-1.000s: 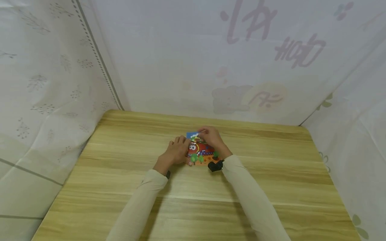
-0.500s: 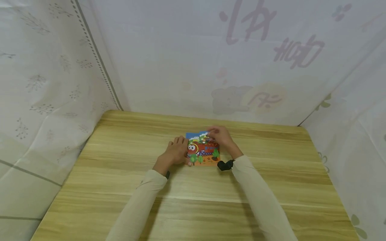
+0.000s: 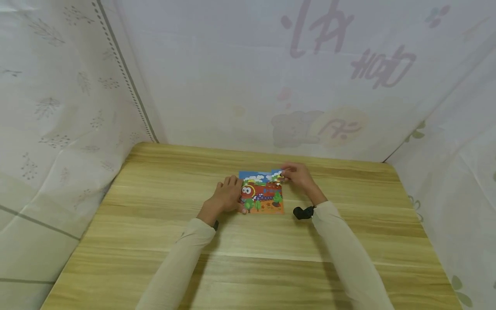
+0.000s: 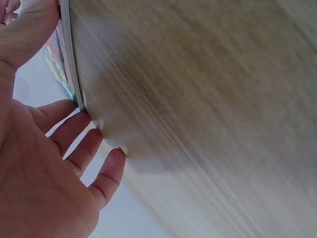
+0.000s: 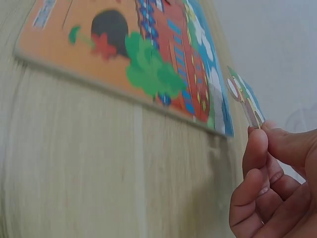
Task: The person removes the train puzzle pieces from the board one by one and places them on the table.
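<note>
A flat puzzle board (image 3: pixel 261 200) with a cartoon red train, green trees and blue sky lies on the table. Along its left edge rests my left hand (image 3: pixel 227 194), thumb at the near left corner. In the left wrist view the extended fingers (image 4: pixel 85 148) reach the tabletop, the nearest fingertip right at the board's grey edge. My right hand (image 3: pixel 298 175) pinches a small picture puzzle piece (image 5: pixel 243 96) between thumb and index finger. The piece is raised over the board's far right corner, tilted in the right wrist view. The other right fingers are curled in.
The wooden table (image 3: pixel 240 267) extends around the board on all sides. Behind it hangs a pale printed cloth (image 3: pixel 217 77), with a patterned curtain (image 3: pixel 69 107) at the left. A black wrist device (image 3: pixel 303 212) sits under the right wrist.
My right hand has moved right along the board's far edge, carrying the puzzle piece and uncovering more of the train picture. The left hand has stayed in place.
</note>
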The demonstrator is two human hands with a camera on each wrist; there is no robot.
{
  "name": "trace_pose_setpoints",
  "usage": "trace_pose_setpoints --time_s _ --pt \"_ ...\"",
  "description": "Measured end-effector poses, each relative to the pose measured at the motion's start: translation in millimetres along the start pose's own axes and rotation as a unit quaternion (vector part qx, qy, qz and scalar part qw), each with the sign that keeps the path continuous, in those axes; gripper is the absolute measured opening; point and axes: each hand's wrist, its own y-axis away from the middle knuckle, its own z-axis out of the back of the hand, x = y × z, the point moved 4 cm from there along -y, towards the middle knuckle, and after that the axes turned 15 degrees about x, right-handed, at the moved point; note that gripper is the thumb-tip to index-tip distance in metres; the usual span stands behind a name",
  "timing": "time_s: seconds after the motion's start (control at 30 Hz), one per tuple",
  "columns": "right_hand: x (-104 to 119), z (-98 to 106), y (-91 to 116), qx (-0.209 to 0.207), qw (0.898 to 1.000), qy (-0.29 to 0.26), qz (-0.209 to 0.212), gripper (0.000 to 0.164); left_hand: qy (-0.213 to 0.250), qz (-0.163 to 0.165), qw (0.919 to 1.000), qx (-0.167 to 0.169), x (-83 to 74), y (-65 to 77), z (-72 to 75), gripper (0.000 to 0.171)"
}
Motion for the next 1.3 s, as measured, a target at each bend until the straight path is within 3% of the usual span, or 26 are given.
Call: trace_pose_setpoints --time_s 0.33,0.47,0.7,1.1,1.3 --pt "-18 22 14 -0.018 0.999 -0.003 -0.029 0.028 -0.002 0.002 1.0 -0.003 -0.5 0.4 0.0 0.105" --pt "-24 29 19 -0.021 0.999 -0.02 -0.031 0.029 -0.005 0.002 1.0 -0.001 -0.2 -0.3 -0.8 0.104" --pt "-26 40 28 -0.027 0.999 0.001 -0.026 0.029 -0.003 0.002 1.0 0.0 0.0 -1.1 -1.6 0.104" --pt "-35 46 29 -0.011 0.999 -0.002 -0.044 0.026 0.004 -0.001 1.0 0.005 0.3 0.9 -0.3 0.102" --pt "-34 44 26 -0.005 0.999 0.047 -0.025 0.023 0.002 -0.003 1.0 0.002 1.0 -0.1 -1.3 0.101"
